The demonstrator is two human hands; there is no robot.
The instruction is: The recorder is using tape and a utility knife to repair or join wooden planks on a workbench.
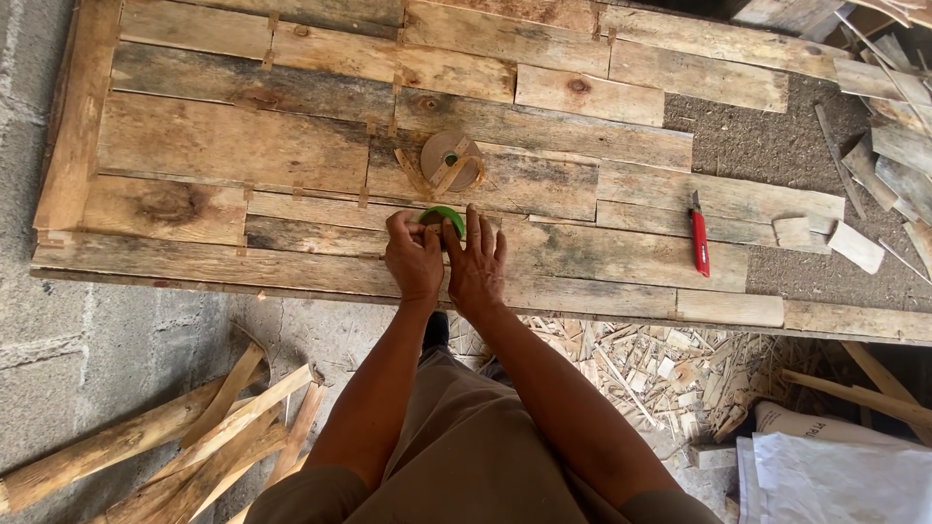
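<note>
Head view: left hand (pixel 413 257) and right hand (pixel 476 262) rest side by side on the plank counter (pixel 233 146), each grip pinching a green tape roll (pixel 443 215). Brown tape roll (pixel 451 160) just beyond it; red utility knife (pixel 699 241) well right; white sack (pixel 835 475) on the floor, lower right.

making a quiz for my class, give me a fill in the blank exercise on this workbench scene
1. Both hands, the left hand and right hand, hold a small curved piece coloured ____.
2. The utility knife lying right of the hands has a ____ handle.
3. Just beyond the hands sits a round ____ of tan strapping.
4. The bench top is made of ____ planks.

Missing words: green; red; roll; wooden
</note>
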